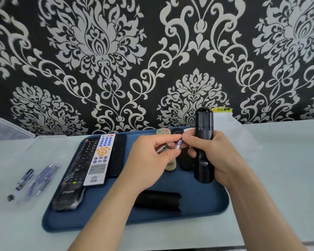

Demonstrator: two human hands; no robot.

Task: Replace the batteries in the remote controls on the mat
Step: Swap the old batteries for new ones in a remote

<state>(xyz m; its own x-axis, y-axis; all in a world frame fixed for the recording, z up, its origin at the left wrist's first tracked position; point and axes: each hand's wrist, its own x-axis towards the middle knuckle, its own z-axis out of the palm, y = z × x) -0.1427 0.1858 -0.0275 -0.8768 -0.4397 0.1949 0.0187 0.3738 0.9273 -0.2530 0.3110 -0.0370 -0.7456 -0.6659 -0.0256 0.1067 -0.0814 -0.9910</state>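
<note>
My right hand (pixel 223 156) grips the black remote (pixel 204 124) upright above the blue mat (pixel 207 205). Its back faces me, and the battery bay at the top is open and, as far as I can see, empty. My left hand (pixel 149 154) pinches a purple battery (pixel 178 143) between thumb and forefinger, right against my right thumb, with a 2nd, darker battery (pixel 162 149) tucked under the other fingers. I judge this is the loading step for this remote. Next the purple cell must rise to the bay with its poles matched, then the cover (pixel 159 200) lying on the mat beneath my wrists goes back on. Room is tight: a white remote (pixel 100 160) between 2 black ones fills the mat's left, and more remotes sit just behind my hands — the open stretch is the mat's near right.
</note>
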